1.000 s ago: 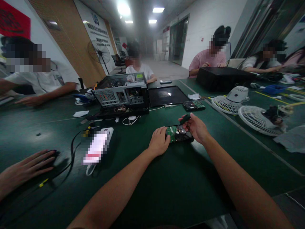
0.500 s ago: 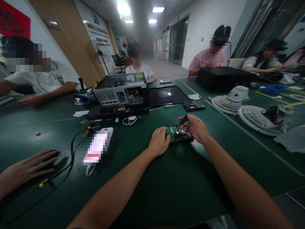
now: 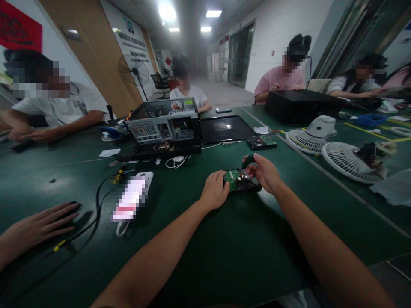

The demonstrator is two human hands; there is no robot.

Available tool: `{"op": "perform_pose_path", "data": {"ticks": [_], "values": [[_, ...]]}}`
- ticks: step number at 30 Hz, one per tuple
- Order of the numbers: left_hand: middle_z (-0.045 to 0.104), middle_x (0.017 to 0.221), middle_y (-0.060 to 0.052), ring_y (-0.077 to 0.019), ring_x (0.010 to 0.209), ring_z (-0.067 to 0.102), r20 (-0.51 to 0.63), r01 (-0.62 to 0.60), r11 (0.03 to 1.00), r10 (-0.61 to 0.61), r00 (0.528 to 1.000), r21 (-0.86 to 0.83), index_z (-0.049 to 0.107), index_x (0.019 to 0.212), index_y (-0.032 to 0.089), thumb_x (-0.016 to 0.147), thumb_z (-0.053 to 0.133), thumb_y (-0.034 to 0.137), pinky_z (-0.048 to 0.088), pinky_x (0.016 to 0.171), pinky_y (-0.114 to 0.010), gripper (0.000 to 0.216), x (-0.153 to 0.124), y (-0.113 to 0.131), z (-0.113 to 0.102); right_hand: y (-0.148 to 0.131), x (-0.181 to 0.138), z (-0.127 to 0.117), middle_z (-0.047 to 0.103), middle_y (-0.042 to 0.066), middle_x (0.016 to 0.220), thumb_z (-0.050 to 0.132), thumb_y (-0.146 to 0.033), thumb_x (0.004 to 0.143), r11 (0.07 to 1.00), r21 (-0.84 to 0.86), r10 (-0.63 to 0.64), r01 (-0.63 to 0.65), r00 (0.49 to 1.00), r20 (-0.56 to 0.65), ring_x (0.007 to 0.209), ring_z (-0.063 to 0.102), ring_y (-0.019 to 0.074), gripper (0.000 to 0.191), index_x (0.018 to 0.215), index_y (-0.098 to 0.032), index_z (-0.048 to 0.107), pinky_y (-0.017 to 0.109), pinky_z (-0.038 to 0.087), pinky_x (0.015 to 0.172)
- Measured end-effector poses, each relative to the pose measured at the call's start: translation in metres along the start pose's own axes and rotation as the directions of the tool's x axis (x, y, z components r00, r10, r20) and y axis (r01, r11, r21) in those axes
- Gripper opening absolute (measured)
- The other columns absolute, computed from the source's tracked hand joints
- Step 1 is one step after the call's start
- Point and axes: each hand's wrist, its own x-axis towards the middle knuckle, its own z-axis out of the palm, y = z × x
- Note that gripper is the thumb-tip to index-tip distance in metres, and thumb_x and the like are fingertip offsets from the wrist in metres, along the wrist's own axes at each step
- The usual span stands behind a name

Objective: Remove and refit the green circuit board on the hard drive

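A hard drive (image 3: 245, 183) with a green circuit board and a black body lies on the green table in front of me. My left hand (image 3: 215, 188) is closed around its left end, thumb along the near edge. Over the drive's right end is my right hand (image 3: 263, 172), with the fingers pinched together. From them sticks up a small dark green piece (image 3: 248, 161), whose kind I cannot make out. The right fingertips are low over the drive; whether they touch it is hidden.
Ahead stands an opened computer case (image 3: 162, 128), beside a black panel (image 3: 224, 128) and a second hard drive (image 3: 261, 142). White fan parts (image 3: 348, 160) lie right. To the left are a phone (image 3: 130, 199), a black cable (image 3: 97, 205) and another person's hand (image 3: 41, 224). Co-workers sit around the table.
My right fingers have shifted slightly down toward the drive with the dark green piece. My left hand stays put. The co-worker at far left has drawn their hands together.
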Motion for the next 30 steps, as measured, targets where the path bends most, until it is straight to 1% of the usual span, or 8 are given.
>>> {"op": "perform_pose_path", "data": {"ticks": [3, 5, 9, 13, 17, 23, 26, 30], "values": [[0.055, 0.143, -0.014, -0.0283, 0.136, 0.048, 0.000, 0.000, 1.000, 0.000, 1.000, 0.000, 0.048, 0.143, 0.015, 0.099, 0.046, 0.035, 0.035, 0.119, -0.046, 0.049, 0.0000, -0.0001, 0.0004, 0.0000, -0.0004, -0.0001, 0.074, 0.007, 0.102, 0.072, -0.050, 0.085, 1.000, -0.006, -0.010, 0.010, 1.000, 0.011, 0.068, 0.064, 0.0149, 0.031, 0.094, -0.021, 0.067, 0.026, 0.045, 0.052], [0.055, 0.143, -0.014, -0.0284, 0.136, 0.048, 0.003, 0.001, 1.000, -0.001, 1.000, -0.002, 0.048, 0.143, 0.015, 0.099, 0.045, 0.035, 0.035, 0.119, -0.046, 0.048, 0.0001, -0.0003, 0.0005, 0.0002, -0.0004, -0.0002, 0.074, 0.007, 0.105, 0.072, -0.050, 0.085, 1.000, 0.002, -0.007, 0.007, 1.000, 0.023, 0.070, 0.066, 0.0161, 0.030, 0.093, -0.021, 0.065, 0.027, 0.048, 0.055], [0.055, 0.144, -0.015, -0.0285, 0.137, 0.048, 0.005, -0.003, 1.000, 0.003, 1.000, -0.007, 0.048, 0.143, 0.015, 0.099, 0.045, 0.036, 0.034, 0.119, -0.046, 0.049, 0.0004, -0.0005, 0.0005, -0.0008, -0.0001, -0.0001, 0.073, 0.007, 0.104, 0.066, -0.055, 0.087, 0.999, 0.036, 0.003, -0.003, 1.000, 0.017, 0.069, 0.065, 0.0160, 0.037, 0.104, -0.022, 0.067, 0.029, 0.050, 0.057], [0.054, 0.144, -0.015, -0.0284, 0.138, 0.047, 0.016, 0.005, 1.000, -0.005, 1.000, -0.005, 0.047, 0.144, 0.015, 0.100, 0.044, 0.037, 0.034, 0.119, -0.047, 0.049, 0.0006, 0.0001, -0.0005, -0.0028, 0.0002, 0.0000, 0.073, 0.008, 0.105, 0.062, -0.059, 0.087, 0.999, 0.031, 0.030, -0.030, 0.999, 0.011, 0.064, 0.060, 0.0136, 0.045, 0.111, -0.021, 0.069, 0.027, 0.045, 0.051], [0.054, 0.145, -0.014, -0.0286, 0.138, 0.047, 0.026, 0.015, 1.000, -0.015, 1.000, -0.005, 0.046, 0.144, 0.016, 0.101, 0.042, 0.038, 0.034, 0.119, -0.047, 0.049, 0.0001, 0.0008, -0.0019, -0.0032, -0.0003, 0.0000, 0.073, 0.007, 0.105, 0.066, -0.056, 0.087, 1.000, -0.002, 0.021, -0.021, 1.000, 0.009, 0.062, 0.057, 0.0122, 0.037, 0.103, -0.022, 0.070, 0.025, 0.040, 0.047], [0.054, 0.145, -0.014, -0.0284, 0.137, 0.047, 0.015, 0.003, 1.000, -0.003, 1.000, -0.007, 0.047, 0.143, 0.016, 0.100, 0.044, 0.037, 0.035, 0.119, -0.047, 0.049, -0.0001, 0.0003, -0.0016, -0.0038, -0.0018, 0.0014, 0.074, 0.006, 0.090, 0.073, -0.054, 0.083, 0.998, -0.055, -0.002, 0.003, 1.000, 0.015, 0.063, 0.060, 0.0151, 0.033, 0.089, -0.023, 0.065, 0.027, 0.042, 0.049], [0.054, 0.144, -0.014, -0.0283, 0.137, 0.047, 0.016, 0.005, 1.000, -0.005, 1.000, -0.005, 0.047, 0.143, 0.016, 0.099, 0.045, 0.036, 0.035, 0.119, -0.047, 0.048, 0.0002, -0.0002, -0.0008, -0.0027, -0.0011, 0.0010, 0.073, 0.006, 0.088, 0.072, -0.058, 0.083, 0.999, -0.033, 0.010, -0.009, 1.000, 0.016, 0.064, 0.062, 0.0157, 0.037, 0.088, -0.022, 0.064, 0.028, 0.045, 0.052], [0.055, 0.144, -0.014, -0.0280, 0.136, 0.048, 0.009, 0.005, 1.000, -0.005, 1.000, -0.001, 0.048, 0.142, 0.015, 0.099, 0.046, 0.036, 0.034, 0.119, -0.047, 0.048, 0.0007, -0.0007, 0.0007, -0.0002, 0.0004, 0.0000, 0.073, 0.007, 0.096, 0.063, -0.063, 0.088, 0.999, 0.037, 0.017, -0.019, 0.999, 0.048, 0.063, 0.061, 0.0143, 0.042, 0.095, -0.021, 0.068, 0.029, 0.048, 0.054]]}}
